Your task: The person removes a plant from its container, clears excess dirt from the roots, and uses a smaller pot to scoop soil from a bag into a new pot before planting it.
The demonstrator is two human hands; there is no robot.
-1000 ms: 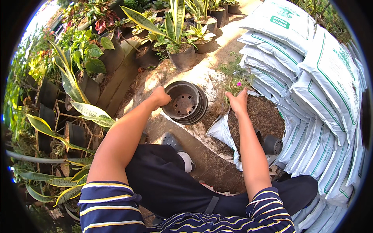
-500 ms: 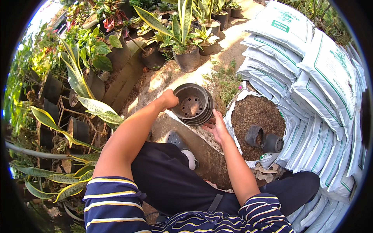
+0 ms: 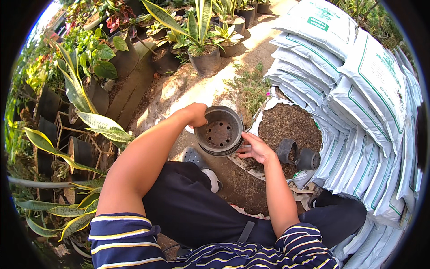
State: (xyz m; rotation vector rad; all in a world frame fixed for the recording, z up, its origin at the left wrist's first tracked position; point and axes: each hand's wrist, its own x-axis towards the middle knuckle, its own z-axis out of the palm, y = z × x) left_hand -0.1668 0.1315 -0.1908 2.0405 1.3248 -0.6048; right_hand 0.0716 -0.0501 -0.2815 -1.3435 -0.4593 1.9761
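Note:
In front of me I hold a stack of nested black plastic plant pots (image 3: 219,133), their openings turned toward me. Round drainage holes show in the dusty bottom of the top one. My left hand (image 3: 196,115) is closed on the rim at the upper left. At the stack's right side, my right hand (image 3: 257,149) has its thumb near the rim and its fingers against the outer wall; the fingertips are partly hidden. To the right of the pots, an open white sack (image 3: 258,120) holds brown potting mix (image 3: 289,124).
Two small black pots (image 3: 308,159) lie tipped on the mix. White filled bags (image 3: 320,20) are piled high at the right. Potted snake plants (image 3: 206,62) stand ahead, and more leafy plants (image 3: 105,123) crowd the left. My shoe (image 3: 192,156) rests below the stack.
The stack has turned so its opening faces me more squarely, and fewer of the lower rims show. Both hands keep their hold. The whole view has shifted slightly.

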